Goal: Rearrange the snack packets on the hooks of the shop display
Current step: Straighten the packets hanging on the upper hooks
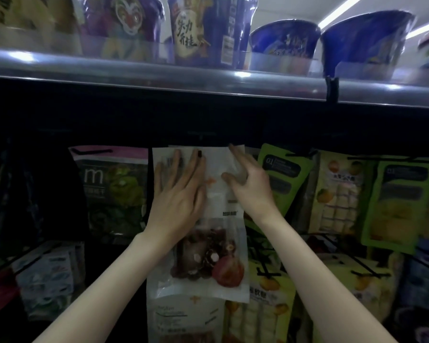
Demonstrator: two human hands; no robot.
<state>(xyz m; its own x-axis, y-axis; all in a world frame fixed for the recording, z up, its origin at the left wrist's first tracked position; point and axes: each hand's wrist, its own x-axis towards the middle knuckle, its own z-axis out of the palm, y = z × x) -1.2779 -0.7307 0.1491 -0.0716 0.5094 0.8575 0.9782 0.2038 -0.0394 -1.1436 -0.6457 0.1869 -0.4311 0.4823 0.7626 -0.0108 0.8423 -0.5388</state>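
Both hands are working on one white packet (pixel 216 184) hanging in the middle of the top hook row, directly under the metal shelf edge (pixel 208 78).

Left hand (pixel 181 196): lying flat on the packet's upper left face, fingers straight and spread, pressing it back; nothing clasped.

Right hand (pixel 250 184): fingers curling round the packet's upper right edge, thumb sitting on the front face, so it is gripping the packet at that corner.

The packet is showing dried reddish fruit through a clear window in its lower half. Whether its top is sitting on a hook I cannot tell; that strip is dark.

Neighbours in the same row: a pink-topped packet with green fruit (pixel 112 189) is hanging just to the left, a green packet (pixel 280 174) is leaning tilted just to the right behind the right wrist, then a pale packet of yellow cubes (pixel 337 194) and another green packet (pixel 401 204) further right.

More packets are hanging in the row below, one white one (pixel 183 318) directly under the held packet.

Noodle cups (pixel 282 45) are standing on the shelf above.
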